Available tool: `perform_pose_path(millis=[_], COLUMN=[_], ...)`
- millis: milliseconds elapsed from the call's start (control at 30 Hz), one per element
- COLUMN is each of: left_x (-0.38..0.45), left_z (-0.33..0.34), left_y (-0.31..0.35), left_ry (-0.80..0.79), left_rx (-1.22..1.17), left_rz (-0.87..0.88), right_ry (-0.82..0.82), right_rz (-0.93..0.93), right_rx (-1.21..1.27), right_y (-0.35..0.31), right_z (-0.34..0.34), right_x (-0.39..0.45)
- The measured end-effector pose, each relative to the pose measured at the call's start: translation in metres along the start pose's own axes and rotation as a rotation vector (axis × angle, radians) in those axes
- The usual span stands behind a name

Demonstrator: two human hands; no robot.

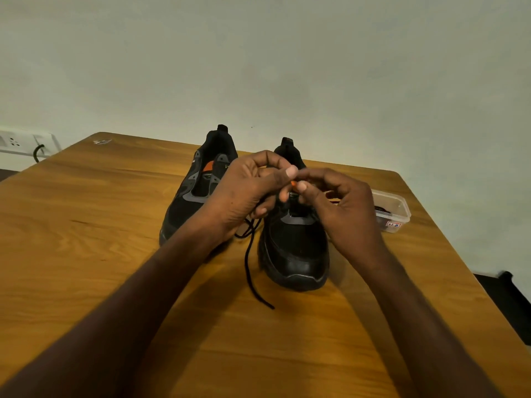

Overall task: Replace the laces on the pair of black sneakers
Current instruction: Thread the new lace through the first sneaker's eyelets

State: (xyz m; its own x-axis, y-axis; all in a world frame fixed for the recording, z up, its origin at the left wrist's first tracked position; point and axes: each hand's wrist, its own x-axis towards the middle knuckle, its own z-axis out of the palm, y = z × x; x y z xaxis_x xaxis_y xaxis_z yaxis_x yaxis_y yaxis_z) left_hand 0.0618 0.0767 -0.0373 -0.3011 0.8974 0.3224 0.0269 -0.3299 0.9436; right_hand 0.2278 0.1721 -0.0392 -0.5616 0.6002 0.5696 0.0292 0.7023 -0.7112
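You look to be early or midway through: your hands are working on the right sneaker, which stands toe toward you near the middle of the surface. Both hands meet above its tongue. Your left hand has its fingers curled, thumb and forefinger pinching something small at the eyelets, and your right hand pinches at the same spot; a bit of orange shows between the fingertips, which I judge to be a lace tip, though it is too small to be sure. A black lace hangs from under your left hand and trails down the surface just left of this sneaker, its end lying loose in front of the toe. Whether it is going in or coming out, I cannot tell.

The left sneaker stands just beside the right one, to its left, and shows no lace across its open throat, so it likely still needs lacing. Right of the right sneaker sits a clear tub holding something dark, possibly laces.

Both sneakers are black with grey trim and orange accents.
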Motion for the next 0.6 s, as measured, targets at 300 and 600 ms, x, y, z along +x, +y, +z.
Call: perform_pose_path(millis=[300,600], left_x=[0.003,0.006], left_z=[0.002,0.002], left_y=[-0.007,-0.014], left_ry=[0.143,0.162], left_rx=[0.215,0.369], left_rz=[0.081,0.138], right_ry=[0.134,0.222], right_rz=[-0.053,-0.046], right_rx=[-0.337,-0.214], right_y=[0.024,0.018], right_z=[-0.002,0.009], right_x=[0.000,-0.004])
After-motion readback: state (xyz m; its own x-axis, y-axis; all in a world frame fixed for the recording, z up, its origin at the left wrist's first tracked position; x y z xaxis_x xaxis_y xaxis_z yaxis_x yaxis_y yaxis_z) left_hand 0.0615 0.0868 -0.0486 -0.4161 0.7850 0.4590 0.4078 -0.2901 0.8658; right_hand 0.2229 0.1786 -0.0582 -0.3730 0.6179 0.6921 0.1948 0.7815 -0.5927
